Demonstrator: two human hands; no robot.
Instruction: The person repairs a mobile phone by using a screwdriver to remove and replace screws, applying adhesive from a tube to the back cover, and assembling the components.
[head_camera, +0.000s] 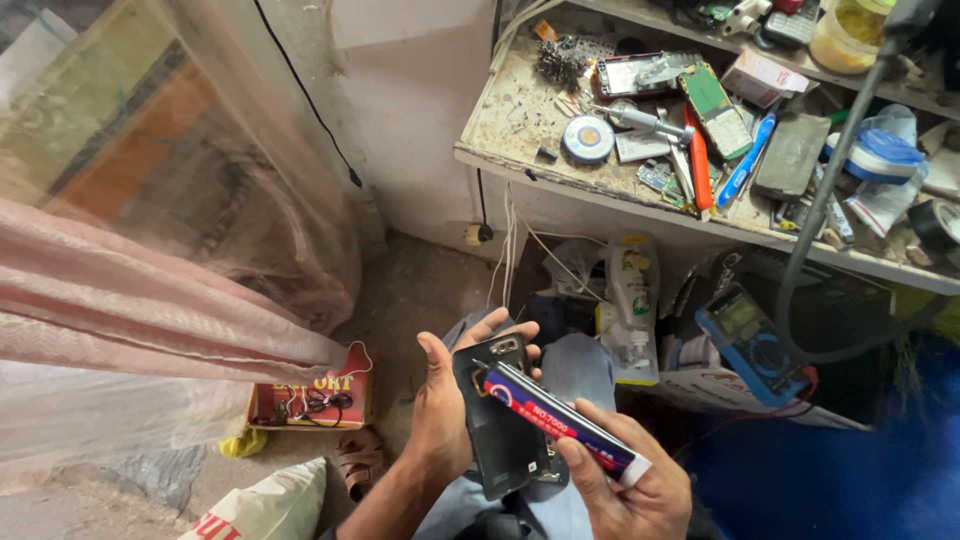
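My left hand (440, 410) grips a dark grey phone (500, 420) with its back facing up, the camera end pointing away from me. My right hand (625, 480) holds a flat phone battery (555, 420) with a red, blue and white label, laid slantwise across the phone's back. Both hands are over my lap, where jeans (585, 365) show underneath.
A cluttered workbench (520, 170) at the upper right carries a solder reel (587, 138), an opened phone (640, 75), a circuit board (716, 108), tools and a jar. Below it stand a white bottle (632, 290) and a blue multimeter (750, 340). A pink curtain (150, 310) hangs left; a red box (312, 400) lies on the floor.
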